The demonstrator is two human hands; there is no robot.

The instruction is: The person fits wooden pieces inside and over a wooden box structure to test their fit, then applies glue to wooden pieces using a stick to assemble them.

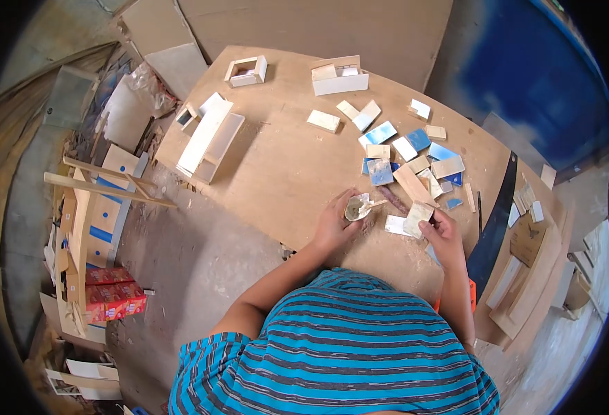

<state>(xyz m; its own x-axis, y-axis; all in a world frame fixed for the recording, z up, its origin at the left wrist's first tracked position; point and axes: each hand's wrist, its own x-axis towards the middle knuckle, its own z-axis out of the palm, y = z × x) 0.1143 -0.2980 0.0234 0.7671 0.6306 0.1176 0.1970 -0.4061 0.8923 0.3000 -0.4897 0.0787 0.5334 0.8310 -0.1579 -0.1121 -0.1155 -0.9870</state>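
Observation:
My left hand (333, 225) is wrapped around a small cup (352, 209) with pale, paste-like stuff inside. A short stick (371, 205) coated with the same pale stuff leans out over its rim. Between the thumb and fingers of my right hand (447, 237) is a small flat wooden piece (418, 217), pale on its upper face. Just left of it a white piece (396, 225) lies on the wooden table (284, 159). Beyond my hands are several small wood offcuts (447, 167), some faced white or blue, in a loose pile.
A hand saw (496, 218) lies along the right side, its orange handle near my right arm. Small box-like wooden assemblies (340, 84) stand at the far edge, and a longer one (208, 142) at the left. Red boxes (116, 299) and a wooden frame (87, 228) are off the table, left.

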